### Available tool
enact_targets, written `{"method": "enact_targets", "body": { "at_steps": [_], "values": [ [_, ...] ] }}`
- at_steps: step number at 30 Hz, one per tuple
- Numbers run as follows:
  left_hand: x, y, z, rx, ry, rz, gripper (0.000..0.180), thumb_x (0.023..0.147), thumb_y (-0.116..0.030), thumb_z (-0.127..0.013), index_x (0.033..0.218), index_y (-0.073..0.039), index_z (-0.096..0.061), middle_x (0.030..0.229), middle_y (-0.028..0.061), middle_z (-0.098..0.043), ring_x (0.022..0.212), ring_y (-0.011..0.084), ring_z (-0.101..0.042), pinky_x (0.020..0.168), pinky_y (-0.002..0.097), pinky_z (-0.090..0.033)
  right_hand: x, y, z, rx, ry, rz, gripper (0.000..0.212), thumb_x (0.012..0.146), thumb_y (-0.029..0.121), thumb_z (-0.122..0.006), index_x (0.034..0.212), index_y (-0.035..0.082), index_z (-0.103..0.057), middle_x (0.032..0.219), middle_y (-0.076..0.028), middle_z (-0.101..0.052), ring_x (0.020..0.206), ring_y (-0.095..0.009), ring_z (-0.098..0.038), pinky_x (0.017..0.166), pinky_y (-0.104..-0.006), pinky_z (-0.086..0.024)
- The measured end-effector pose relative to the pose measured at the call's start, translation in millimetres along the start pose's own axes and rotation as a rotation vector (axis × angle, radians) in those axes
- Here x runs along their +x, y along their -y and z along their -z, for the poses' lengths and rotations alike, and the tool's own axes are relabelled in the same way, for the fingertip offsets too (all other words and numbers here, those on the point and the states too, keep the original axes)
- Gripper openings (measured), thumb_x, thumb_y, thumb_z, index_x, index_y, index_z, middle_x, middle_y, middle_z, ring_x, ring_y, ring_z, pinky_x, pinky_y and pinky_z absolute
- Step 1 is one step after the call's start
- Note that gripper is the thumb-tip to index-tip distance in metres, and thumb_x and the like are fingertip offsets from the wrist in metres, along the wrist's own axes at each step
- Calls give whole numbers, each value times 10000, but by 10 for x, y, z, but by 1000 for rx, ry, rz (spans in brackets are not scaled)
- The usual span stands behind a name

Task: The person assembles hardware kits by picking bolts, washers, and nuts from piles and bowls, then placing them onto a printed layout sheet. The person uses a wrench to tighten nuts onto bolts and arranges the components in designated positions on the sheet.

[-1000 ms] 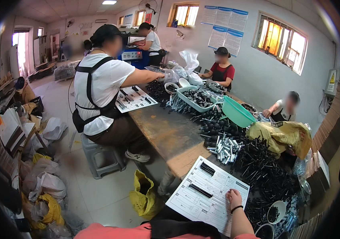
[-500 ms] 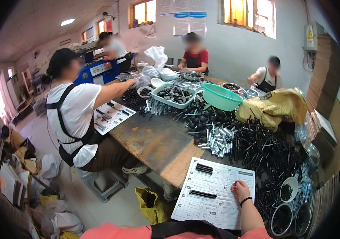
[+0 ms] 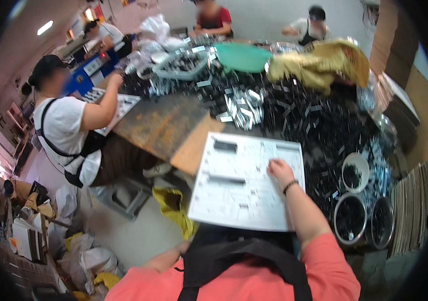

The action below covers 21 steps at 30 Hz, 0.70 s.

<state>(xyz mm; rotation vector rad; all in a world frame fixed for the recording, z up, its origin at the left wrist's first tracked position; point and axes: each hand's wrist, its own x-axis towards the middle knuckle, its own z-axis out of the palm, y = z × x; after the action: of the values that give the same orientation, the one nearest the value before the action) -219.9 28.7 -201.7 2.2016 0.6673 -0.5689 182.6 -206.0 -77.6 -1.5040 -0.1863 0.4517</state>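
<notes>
The fingers (image 3: 274,166) of the right hand (image 3: 282,173) look loosely curled from where I stand, too blurred to tell whether they pinch anything; the left hand (image 3: 182,247) is mostly hidden at the apron's edge, its grip unreadable. The worn tabletop (image 3: 156,125) stretches ahead, with a broad heap of black pieces (image 3: 319,118) beyond the knuckles. The white printed sheet (image 3: 261,213) lies beneath the right fingers, toward its right edge. Silvery pieces (image 3: 244,108) pile past its top. Left of those fingers, slightly nearer the wearer, sits a dark bar (image 3: 226,179); farther up-left, a shorter dark bundle (image 3: 225,146).

right fingers (image 3: 275,167) curl over white sheet (image 3: 255,193)
</notes>
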Motion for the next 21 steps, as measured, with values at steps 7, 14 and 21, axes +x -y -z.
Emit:
{"method": "enact_targets", "body": {
  "at_steps": [7, 14, 21],
  "values": [
    [-467, -28, 467, -102, -1100, -157, 221, 862, -55, -508, 1066, -20, -584, 907, 111, -607, 864, 220, -581, 781, 323, -454, -1176, 679, 101, -430, 314, 164, 250, 847, 151, -571, 1044, 1, -604, 914, -76, -620, 772, -147, -580, 695, -270, -475],
    [-61, -2219, 1593, -239, -1031, -625, 211, 857, -9, -517, 1057, 4, -580, 923, 82, -569, 851, 179, -553, 781, 265, -439, -1959, 613, 326, -581, 506, 326, 247, 837, 235, -560, 996, 54, -614, 900, -127, -624, 852, -296, -589, 766, -369, -472],
    [-4, -3432, 1036, 155, -337, -1065, 290, 761, 37, -586, 1036, -55, -598, 965, 118, -588, 849, 252, -588, 735, 318, -483, -2179, 726, 640, -822, 434, 272, 225, 806, 213, -619, 980, 70, -626, 887, -96, -630, 809, -257, -612, 714, -348, -495]
  ]
}}
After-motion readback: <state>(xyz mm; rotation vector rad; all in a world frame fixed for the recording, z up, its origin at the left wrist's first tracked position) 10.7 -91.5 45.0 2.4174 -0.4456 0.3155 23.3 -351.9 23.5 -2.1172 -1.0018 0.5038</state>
